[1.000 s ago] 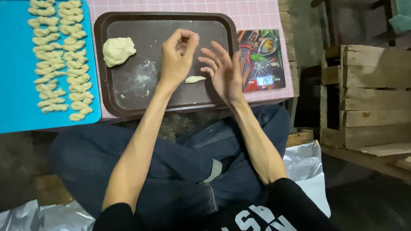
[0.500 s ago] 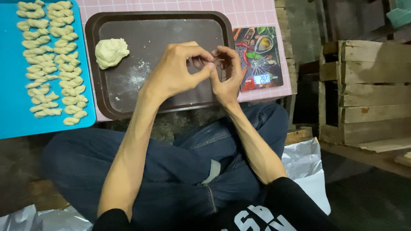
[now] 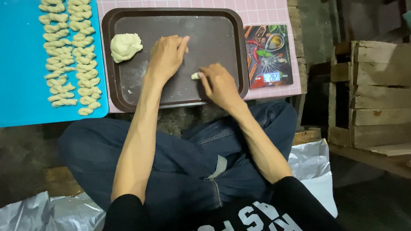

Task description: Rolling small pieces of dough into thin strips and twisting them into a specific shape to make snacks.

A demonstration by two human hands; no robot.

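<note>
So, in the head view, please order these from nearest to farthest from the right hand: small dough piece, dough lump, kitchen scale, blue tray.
1. Small dough piece, at the right hand fingertips.
2. Kitchen scale, to its right.
3. Dough lump, upper left on the brown tray.
4. Blue tray, far left.

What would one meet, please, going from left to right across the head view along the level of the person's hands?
Blue tray → rows of twisted dough pieces → dough lump → left hand → small dough piece → right hand → kitchen scale → wooden crate.
</note>
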